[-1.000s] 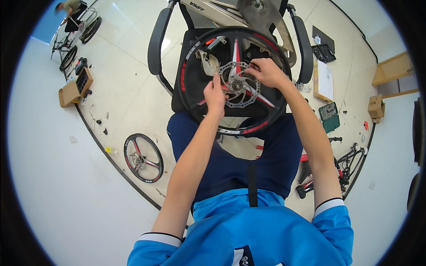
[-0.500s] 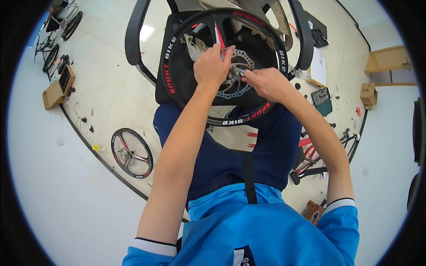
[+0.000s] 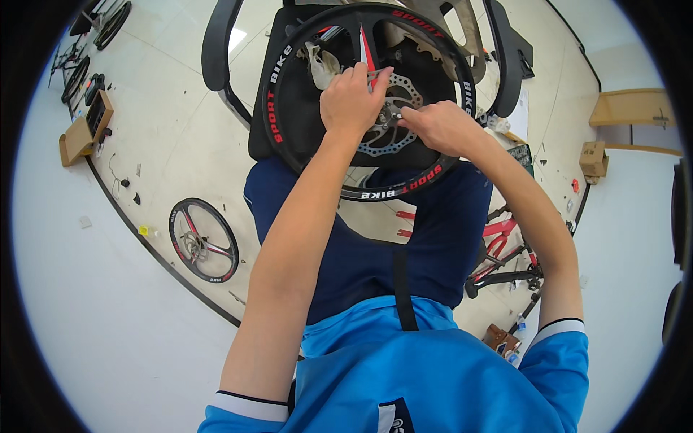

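Observation:
A black bicycle wheel (image 3: 271, 108) with red and white spokes lies across a black chair seat and over my knees. A silver brake disc (image 3: 413, 88) with cut-outs surrounds its hub. My left hand (image 3: 352, 101) is closed over the disc's left side, thumb and fingertips pinched on a thin grey metal piece whose kind is unclear. On the other side, my right hand (image 3: 442, 124) pinches close to the hub; a small shiny bit shows at its fingertips, too small to name. A crumpled whitish plastic bag (image 3: 323, 66) lies left of my left hand, inside the rim.
Chair armrests (image 3: 216, 47) rise on both sides. Another spoked wheel (image 3: 231, 251) lies on the floor at left, near an open cardboard box (image 3: 75, 142). A red and black bicycle frame (image 3: 498, 249) is at lower right. A cardboard box (image 3: 593, 160) stands by the right wall.
The whole view has shifted slightly. Both hands stay at the hub and disc in nearly the same grip; the right fingertips have moved a little at the hub.

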Motion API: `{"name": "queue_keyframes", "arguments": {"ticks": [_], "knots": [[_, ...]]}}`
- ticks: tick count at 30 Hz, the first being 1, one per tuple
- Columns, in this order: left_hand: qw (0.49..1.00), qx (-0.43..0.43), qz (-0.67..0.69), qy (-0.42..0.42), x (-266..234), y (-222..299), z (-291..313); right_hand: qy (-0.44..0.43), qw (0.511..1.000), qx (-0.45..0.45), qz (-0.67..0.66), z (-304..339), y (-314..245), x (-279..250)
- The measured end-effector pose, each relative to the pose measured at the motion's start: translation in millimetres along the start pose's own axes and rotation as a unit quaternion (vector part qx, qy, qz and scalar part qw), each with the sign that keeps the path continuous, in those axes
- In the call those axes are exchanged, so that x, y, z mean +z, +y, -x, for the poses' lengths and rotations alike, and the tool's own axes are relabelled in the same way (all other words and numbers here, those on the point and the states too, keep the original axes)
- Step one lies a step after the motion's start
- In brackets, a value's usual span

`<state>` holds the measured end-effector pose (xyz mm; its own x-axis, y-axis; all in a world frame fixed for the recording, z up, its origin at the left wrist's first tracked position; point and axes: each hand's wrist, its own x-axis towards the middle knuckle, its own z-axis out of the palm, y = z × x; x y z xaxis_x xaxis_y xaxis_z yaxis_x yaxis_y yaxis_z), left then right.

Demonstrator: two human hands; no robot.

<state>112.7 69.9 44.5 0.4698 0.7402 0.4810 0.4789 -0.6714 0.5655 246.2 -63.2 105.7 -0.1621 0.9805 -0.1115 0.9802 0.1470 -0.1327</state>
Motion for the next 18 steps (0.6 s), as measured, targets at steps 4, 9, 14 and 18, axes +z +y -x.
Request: {"name": "queue_keyframes", "arguments": {"ticks": [4,9,14,18], "knots": [[1.000,-0.003,-0.001,-0.001,0,-1,0,-0.009,0.995,-0.087,0.046,-10,11,-12],[1.000,-0.006,-0.002,-0.010,1,-2,0,-0.019,0.990,-0.126,0.055,-15,18,-18],[1.000,-0.010,-0.001,-0.003,-1,-1,-1,0.062,0.994,-0.046,0.074,-1,4,4],[1.000,-0.012,0.002,-0.012,0,-2,-1,0.143,0.985,0.030,0.088,5,-9,22]]}}
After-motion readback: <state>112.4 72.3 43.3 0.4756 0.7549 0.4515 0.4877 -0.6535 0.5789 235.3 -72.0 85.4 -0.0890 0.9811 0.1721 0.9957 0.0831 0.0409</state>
